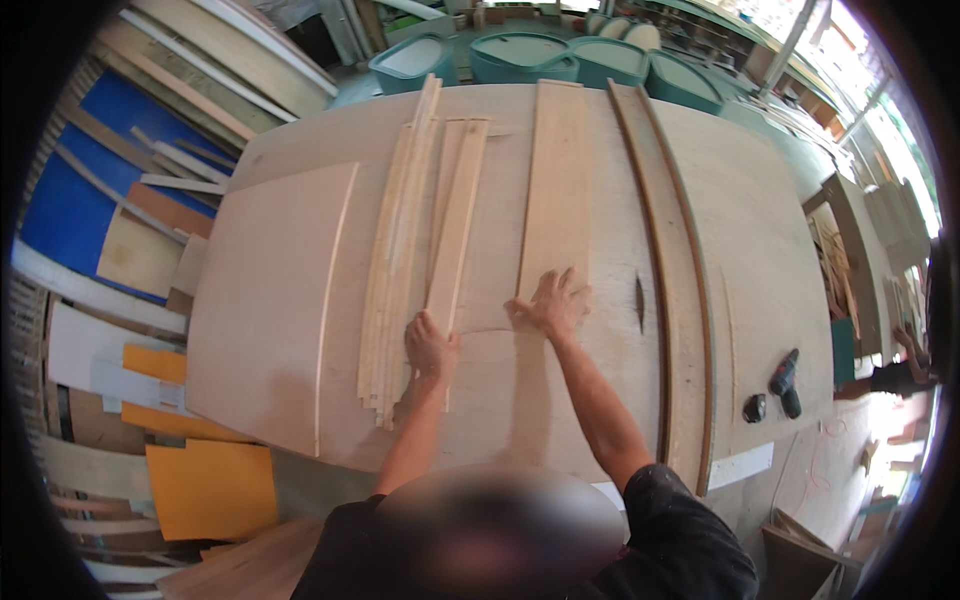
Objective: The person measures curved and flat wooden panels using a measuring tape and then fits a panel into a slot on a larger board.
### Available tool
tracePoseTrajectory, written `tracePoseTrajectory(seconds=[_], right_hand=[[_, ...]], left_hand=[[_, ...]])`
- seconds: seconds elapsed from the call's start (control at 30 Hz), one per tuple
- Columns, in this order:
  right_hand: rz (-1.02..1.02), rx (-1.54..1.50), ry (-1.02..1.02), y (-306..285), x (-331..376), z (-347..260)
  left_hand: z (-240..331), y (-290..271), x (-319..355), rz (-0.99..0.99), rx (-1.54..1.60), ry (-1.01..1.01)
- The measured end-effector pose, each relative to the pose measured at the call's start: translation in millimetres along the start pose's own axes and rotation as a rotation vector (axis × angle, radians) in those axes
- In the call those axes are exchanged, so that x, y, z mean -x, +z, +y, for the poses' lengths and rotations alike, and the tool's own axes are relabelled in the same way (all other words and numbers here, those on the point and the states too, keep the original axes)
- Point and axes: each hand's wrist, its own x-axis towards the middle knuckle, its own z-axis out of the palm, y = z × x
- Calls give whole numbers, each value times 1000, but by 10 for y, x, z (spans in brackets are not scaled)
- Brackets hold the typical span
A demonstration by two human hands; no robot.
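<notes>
My left hand [432,347] is closed around the near part of a narrow wooden strip [463,215], which lies lengthwise with another strip beside it. Just left of that hand rests a bundle of long thin wooden strips [393,260], their ends uneven. My right hand [553,303] lies with fingers spread on the near end of a wider flat board [556,190]. The fingertips point away from me, and nothing is gripped in that hand. All these pieces lie on a large pale wooden worktable [490,385].
A thin wide panel [265,300] covers the table's left side. Right of the wide board run two long brown-edged rails [682,290]. A drill [786,382] and a small black object [754,408] sit at the right. Green tubs [520,57] stand beyond; a person's arm [880,382] shows far right.
</notes>
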Motion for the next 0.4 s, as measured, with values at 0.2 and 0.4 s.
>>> tracePoseTrajectory(seconds=[0.2, 0.4], right_hand=[[18, -1, -20, 301, 1203, 517], [-183, 27, 47, 380, 2163, 735]], left_hand=[[36, 70, -14, 48, -35, -23], [133, 54, -35, -106, -103, -87]])
